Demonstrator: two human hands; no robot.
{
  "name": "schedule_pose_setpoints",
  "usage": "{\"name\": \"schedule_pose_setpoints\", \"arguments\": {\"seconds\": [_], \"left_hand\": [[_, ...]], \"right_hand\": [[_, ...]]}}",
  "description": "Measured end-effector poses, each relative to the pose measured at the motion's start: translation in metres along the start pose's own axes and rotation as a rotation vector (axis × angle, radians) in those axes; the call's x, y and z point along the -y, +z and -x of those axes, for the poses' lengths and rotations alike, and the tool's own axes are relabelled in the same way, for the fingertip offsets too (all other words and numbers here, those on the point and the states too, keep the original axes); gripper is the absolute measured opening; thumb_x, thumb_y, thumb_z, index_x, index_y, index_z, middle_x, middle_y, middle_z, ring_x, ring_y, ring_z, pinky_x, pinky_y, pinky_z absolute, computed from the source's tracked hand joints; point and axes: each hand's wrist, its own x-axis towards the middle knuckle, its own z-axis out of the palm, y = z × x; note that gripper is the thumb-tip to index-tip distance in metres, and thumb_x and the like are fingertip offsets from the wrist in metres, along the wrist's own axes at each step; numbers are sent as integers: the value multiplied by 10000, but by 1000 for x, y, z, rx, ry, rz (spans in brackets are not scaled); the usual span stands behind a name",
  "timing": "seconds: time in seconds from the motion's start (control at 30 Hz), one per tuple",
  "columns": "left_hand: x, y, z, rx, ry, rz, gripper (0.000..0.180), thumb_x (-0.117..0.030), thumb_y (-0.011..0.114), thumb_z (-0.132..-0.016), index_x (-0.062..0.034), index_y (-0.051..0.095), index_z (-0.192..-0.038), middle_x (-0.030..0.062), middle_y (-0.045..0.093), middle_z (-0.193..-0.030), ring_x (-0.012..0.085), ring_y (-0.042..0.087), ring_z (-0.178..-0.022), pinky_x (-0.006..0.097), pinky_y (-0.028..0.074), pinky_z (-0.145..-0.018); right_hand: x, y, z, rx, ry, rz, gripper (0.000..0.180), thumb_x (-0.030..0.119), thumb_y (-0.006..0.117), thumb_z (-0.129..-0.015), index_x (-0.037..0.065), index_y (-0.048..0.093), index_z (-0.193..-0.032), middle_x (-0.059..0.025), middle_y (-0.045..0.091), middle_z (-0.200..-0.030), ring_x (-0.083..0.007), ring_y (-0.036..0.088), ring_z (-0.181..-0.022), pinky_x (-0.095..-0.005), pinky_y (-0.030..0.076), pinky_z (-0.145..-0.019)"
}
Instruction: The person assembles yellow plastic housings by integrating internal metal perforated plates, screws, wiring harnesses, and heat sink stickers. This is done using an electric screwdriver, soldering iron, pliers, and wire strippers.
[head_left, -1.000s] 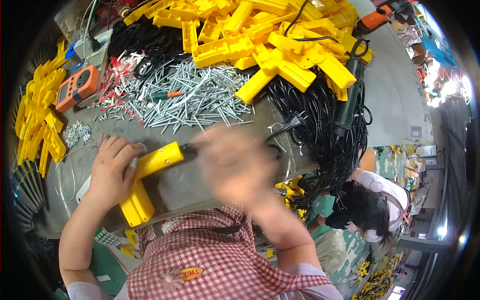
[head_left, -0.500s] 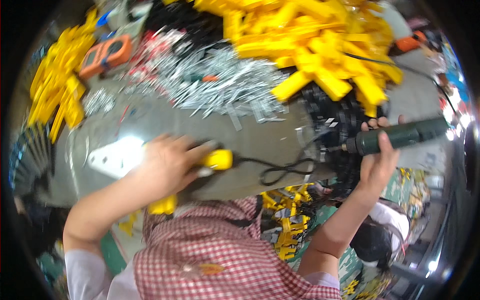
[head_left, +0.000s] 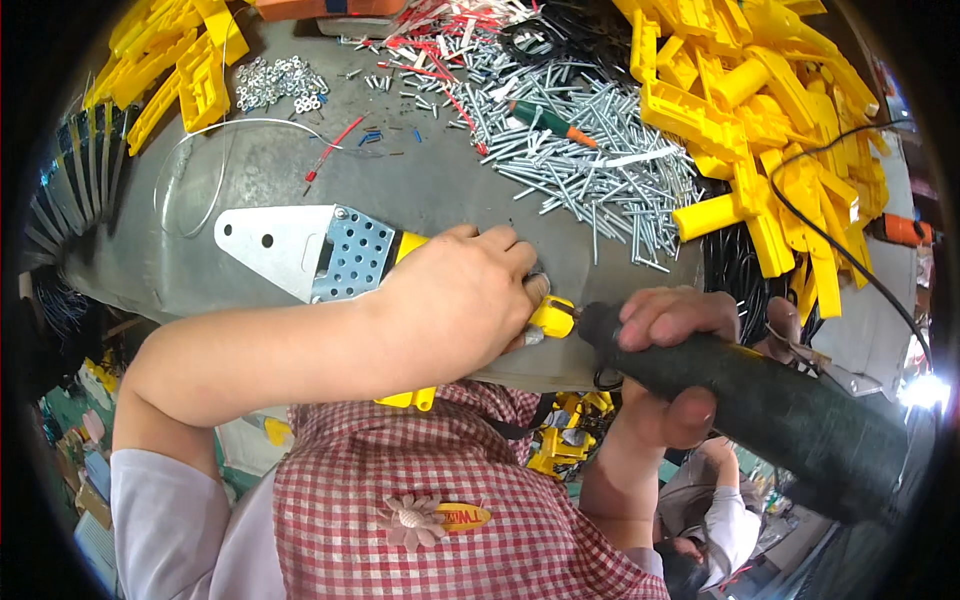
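Observation:
My left hand (head_left: 462, 292) is closed over the yellow handle (head_left: 553, 317) of a plate-type heating tool, pressing it to the table. Beyond my knuckles, a perforated metal guard (head_left: 358, 257) and a pale tapered plate (head_left: 272, 245) with two holes point left. My right hand (head_left: 668, 325) grips a dark green power screwdriver (head_left: 780, 400), held tilted at the right. Its narrow nose meets, or nearly meets, the handle's right end; the bit is too small to make out. Much of the handle lies hidden under my left hand.
Loose long screws (head_left: 590, 165) cover the back middle, with a green-and-orange screwdriver (head_left: 550, 122) on them. Yellow plastic shells (head_left: 765, 110) are heaped at the back right, others (head_left: 175, 65) at the back left. Small nuts (head_left: 280, 85) lie nearby. A black cable (head_left: 845, 250) hangs at the right.
The power screwdriver has moved left and nearer, its nose now at the handle's end. My left hand and the heating tool have shifted right. The view has turned as well.

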Motion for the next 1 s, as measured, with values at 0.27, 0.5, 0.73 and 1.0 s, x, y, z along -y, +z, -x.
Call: {"name": "schedule_pose_setpoints", "arguments": {"seconds": [0.27,0.5,0.73,1.0], "left_hand": [[1,4,1,-7,11,1,460,-309,687,-684,-61,610,-1064,44,545,-877,200,543,-899,314,455,-740],[0,3,2,-29,32,-1,420,-298,674,-689,-63,613,-1031,37,546,-872,192,546,-893,308,455,-732],[-6,8,-3,-1,44,-57,330,-273,647,-686,-73,604,-945,42,549,-873,190,559,-874,308,460,-705],[-7,11,-3,15,-19,-11,369,-290,676,-687,-69,598,-971,40,556,-895,195,558,-900,320,457,-742]], "right_hand": [[2,6,-12,-3,114,-15,993,404,749,-723,148,62,-1393,-104,552,-732,-236,580,-635,-359,502,-597],[-14,-11,-12,313,-82,-52,829,441,624,-822,114,129,-1401,-97,515,-796,-192,543,-594,-332,453,-577],[-21,-8,-16,462,-67,-140,745,350,716,-762,94,309,-1332,-110,559,-774,-223,563,-625,-362,465,-600],[-4,-5,20,12,-51,15,770,487,687,-760,57,287,-1257,-95,539,-727,-239,569,-613,-346,480,-622]]}}
